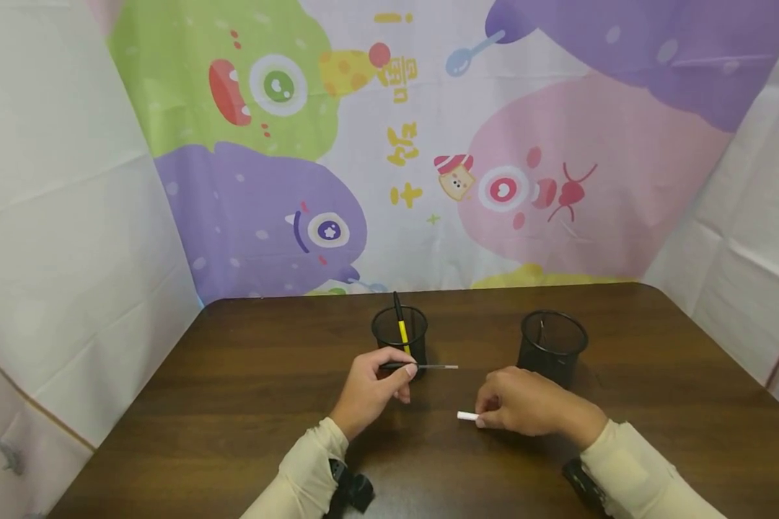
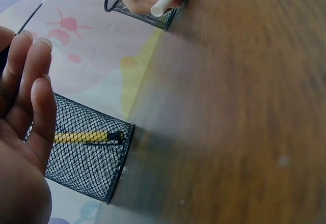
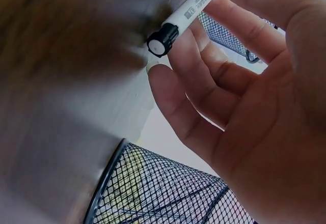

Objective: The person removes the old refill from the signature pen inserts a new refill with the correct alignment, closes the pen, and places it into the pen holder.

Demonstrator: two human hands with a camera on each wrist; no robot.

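In the head view my left hand [image 1: 366, 389] pinches a thin pen refill [image 1: 440, 367] between thumb and fingertips. Its black part lies in the grip, and the slim grey rod points right. My right hand [image 1: 532, 404] holds a short white pen barrel [image 1: 466, 416] low over the table. The right wrist view shows small print on this barrel [image 3: 189, 11] and a black ribbed end. Its other end looks hollow in the left wrist view, where the barrel [image 2: 165, 1] points at the camera. A gap separates refill and barrel.
Behind my left hand stands a black mesh pen cup [image 1: 383, 337] with a black-and-yellow pen [image 1: 403, 333] in it. Another mesh cup [image 1: 545, 366], holding something thin, is just behind my right hand. The brown table [image 1: 247, 382] meets a cartoon-printed cloth [image 1: 415, 245] at the back.
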